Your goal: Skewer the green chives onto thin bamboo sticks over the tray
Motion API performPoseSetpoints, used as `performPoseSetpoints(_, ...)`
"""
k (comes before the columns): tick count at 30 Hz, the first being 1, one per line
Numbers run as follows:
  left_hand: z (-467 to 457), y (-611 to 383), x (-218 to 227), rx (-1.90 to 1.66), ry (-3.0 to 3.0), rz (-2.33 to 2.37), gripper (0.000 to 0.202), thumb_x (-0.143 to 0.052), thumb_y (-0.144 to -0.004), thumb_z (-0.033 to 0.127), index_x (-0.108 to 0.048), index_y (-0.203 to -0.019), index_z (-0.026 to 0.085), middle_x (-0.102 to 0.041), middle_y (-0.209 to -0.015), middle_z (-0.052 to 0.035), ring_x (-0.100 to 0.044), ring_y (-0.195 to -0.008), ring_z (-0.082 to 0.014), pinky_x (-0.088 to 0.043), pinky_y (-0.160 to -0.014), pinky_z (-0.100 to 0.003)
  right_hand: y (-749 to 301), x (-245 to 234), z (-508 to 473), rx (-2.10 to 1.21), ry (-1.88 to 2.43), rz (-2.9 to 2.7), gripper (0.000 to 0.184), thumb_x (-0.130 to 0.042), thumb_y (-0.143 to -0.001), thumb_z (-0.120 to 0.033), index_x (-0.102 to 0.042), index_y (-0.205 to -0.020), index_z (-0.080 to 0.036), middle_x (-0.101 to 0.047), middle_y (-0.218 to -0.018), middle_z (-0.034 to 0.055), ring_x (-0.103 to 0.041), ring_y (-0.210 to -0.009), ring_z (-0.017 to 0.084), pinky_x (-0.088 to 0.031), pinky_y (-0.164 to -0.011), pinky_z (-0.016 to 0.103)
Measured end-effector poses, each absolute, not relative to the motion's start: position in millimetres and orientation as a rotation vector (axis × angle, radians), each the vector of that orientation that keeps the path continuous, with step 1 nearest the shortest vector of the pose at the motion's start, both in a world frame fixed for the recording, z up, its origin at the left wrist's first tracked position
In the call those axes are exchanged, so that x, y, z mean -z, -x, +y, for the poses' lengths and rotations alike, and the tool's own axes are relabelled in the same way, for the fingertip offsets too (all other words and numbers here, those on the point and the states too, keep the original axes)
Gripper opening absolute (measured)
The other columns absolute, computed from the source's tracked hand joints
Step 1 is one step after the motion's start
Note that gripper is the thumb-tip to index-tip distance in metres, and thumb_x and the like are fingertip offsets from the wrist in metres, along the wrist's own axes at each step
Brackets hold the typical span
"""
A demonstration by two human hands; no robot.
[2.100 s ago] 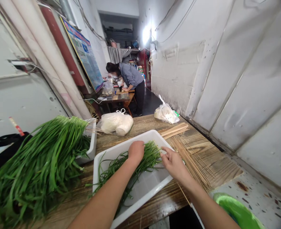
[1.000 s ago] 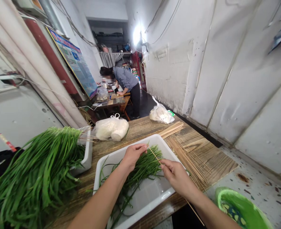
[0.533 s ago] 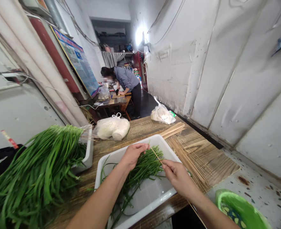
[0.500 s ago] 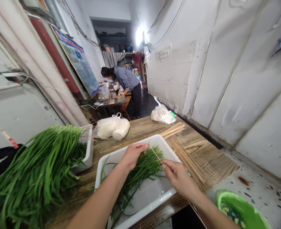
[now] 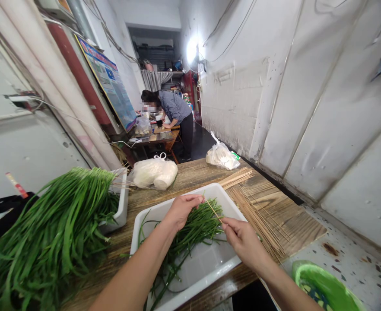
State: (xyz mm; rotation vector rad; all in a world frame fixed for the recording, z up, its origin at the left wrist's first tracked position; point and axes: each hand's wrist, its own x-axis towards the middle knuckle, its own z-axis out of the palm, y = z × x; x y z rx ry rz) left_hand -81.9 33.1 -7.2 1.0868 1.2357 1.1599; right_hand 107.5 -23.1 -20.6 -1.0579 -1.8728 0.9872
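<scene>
Over a white plastic tray (image 5: 190, 298), my right hand (image 5: 242, 239) pinches a thin bamboo skewer (image 5: 214, 210) that slants up to the left. At the skewer's upper end my left hand (image 5: 183, 211) is closed, thumb against forefinger, and a bit of green stalk pokes out above the fingertips. Its fingers hide most of what they grip, which looks like a garlic chive. Loose garlic chives (image 5: 198, 226) lie in the tray below both hands. To the left, a large heap of chives (image 5: 64, 224), with skewer ends sticking out behind it, fills and overhangs a second white tray (image 5: 123, 201).
Bare skewers (image 5: 258, 220) lie right of the tray on the wooden table (image 5: 294, 211). Two knotted plastic bags (image 5: 154, 172) (image 5: 222, 154) stand toward the back. A green basin (image 5: 323, 280) sits low at right. Another person (image 5: 174, 112) bends over a farther table.
Both hands keep the same hold on the skewer and stalk. The whole view has shifted very slightly; nothing else has visibly moved.
</scene>
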Motion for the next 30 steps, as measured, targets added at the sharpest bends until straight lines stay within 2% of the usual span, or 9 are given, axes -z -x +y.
performPoseSetpoints(5, 31, 81, 5, -1.146, -1.185, 1.245, 0.025, -0.07, -0.058, 0.035, -0.072, -0.068, 0.013, -0.068, -0.071, -0.0059, -0.045, -0.057, -0.0098, -0.034, -0.059, -0.024, -108, 20, -24, -1.002, 1.053, -1.849, 0.024, -0.04, -0.087, -0.024, -0.057, -0.072, -0.016, -0.033, -0.056, -0.0041, -0.031, -0.051, 0.011, -0.026, -0.045, 0.02)
performPoseSetpoints(9, 24, 75, 0, -1.043, -1.35, 1.284, 0.025, -0.067, -0.063, 0.035, -0.073, -0.075, 0.014, -0.07, -0.076, -0.0059, -0.055, -0.066, -0.0152, -0.039, -0.066, -0.027, -106, 18, -23, -0.991, 1.043, -1.807, 0.024, -0.041, -0.087, -0.023, -0.062, -0.077, -0.015, -0.036, -0.055, -0.0037, -0.033, -0.051, 0.011, -0.028, -0.044, 0.02)
performPoseSetpoints(12, 17, 70, -8, -0.822, -1.612, 1.14, 0.027, -0.06, -0.07, 0.035, -0.073, -0.081, 0.015, -0.071, -0.081, -0.0049, -0.059, -0.075, -0.0183, -0.042, -0.072, -0.027, -106, 19, -22, -0.978, 1.049, -1.729, 0.024, -0.043, -0.086, -0.023, -0.065, -0.089, -0.014, -0.041, -0.055, -0.0029, -0.036, -0.05, 0.011, -0.03, -0.044, 0.02)
performPoseSetpoints(15, 14, 71, -18, -0.705, -1.781, 1.075, 0.031, -0.053, -0.077, 0.036, -0.071, -0.09, 0.015, -0.07, -0.092, -0.0044, -0.06, -0.085, -0.0199, -0.042, -0.078, -0.027, -110, 21, -26, -1.005, 1.084, -1.641, 0.03, -0.046, -0.085, -0.027, -0.06, -0.106, -0.011, -0.04, -0.052, -0.0042, -0.034, -0.046, 0.01, -0.028, -0.04, 0.02)
performPoseSetpoints(18, 16, 75, -23, -0.695, -1.841, 1.16, 0.034, -0.054, -0.075, 0.04, -0.07, -0.093, 0.017, -0.069, -0.097, -0.0036, -0.059, -0.092, -0.0215, -0.04, -0.083, -0.028, -120, 21, -32, -1.031, 1.091, -1.557, 0.035, -0.048, -0.085, -0.031, -0.057, -0.111, -0.009, -0.044, -0.053, -0.0034, -0.038, -0.046, 0.01, -0.03, -0.041, 0.02)
performPoseSetpoints(22, 11, 75, -29, -0.396, -1.763, 1.006, 0.029, -0.062, -0.067, 0.044, -0.071, -0.074, 0.018, -0.071, -0.079, -0.0028, -0.061, -0.08, -0.0213, -0.043, -0.072, -0.025, -141, 6, -35, -0.857, 1.152, -1.293, 0.037, -0.055, -0.081, -0.035, -0.06, -0.109, -0.012, -0.052, -0.061, 0.0002, -0.045, -0.052, 0.012, -0.037, -0.045, 0.022)
performPoseSetpoints(25, -7, 76, -39, -0.262, -1.649, 0.981, 0.03, -0.058, -0.07, 0.046, -0.069, -0.064, 0.018, -0.069, -0.064, -0.0048, -0.06, -0.065, -0.0189, -0.042, -0.06, -0.024, -157, -12, -35, -0.744, 1.095, -1.052, 0.039, -0.057, -0.081, -0.036, -0.056, -0.113, -0.015, -0.044, -0.057, -0.0031, -0.039, -0.046, 0.009, -0.031, -0.04, 0.021)
performPoseSetpoints(28, -37, 86, -49, -0.069, -1.715, 0.992, 0.026, -0.059, -0.069, 0.044, -0.069, -0.062, 0.022, -0.067, -0.059, -0.0027, -0.056, -0.053, -0.016, -0.037, -0.05, -0.024, -166, -20, -43, -0.946, 1.016, -1.112, 0.037, -0.054, -0.083, -0.036, -0.053, -0.115, -0.017, -0.035, -0.051, -0.0066, -0.031, -0.041, 0.008, -0.022, -0.036, 0.019)
performPoseSetpoints(30, -55, 99, -53, -0.048, -1.834, 1.085, 0.021, -0.067, -0.059, 0.043, -0.068, -0.054, 0.023, -0.061, -0.049, 0.0001, -0.05, -0.047, -0.0146, -0.032, -0.048, -0.024, -163, -14, -51, -1.201, 1.012, -1.281, 0.038, -0.051, -0.085, -0.037, -0.05, -0.117, -0.015, -0.032, -0.049, -0.008, -0.028, -0.038, 0.007, -0.02, -0.034, 0.019)
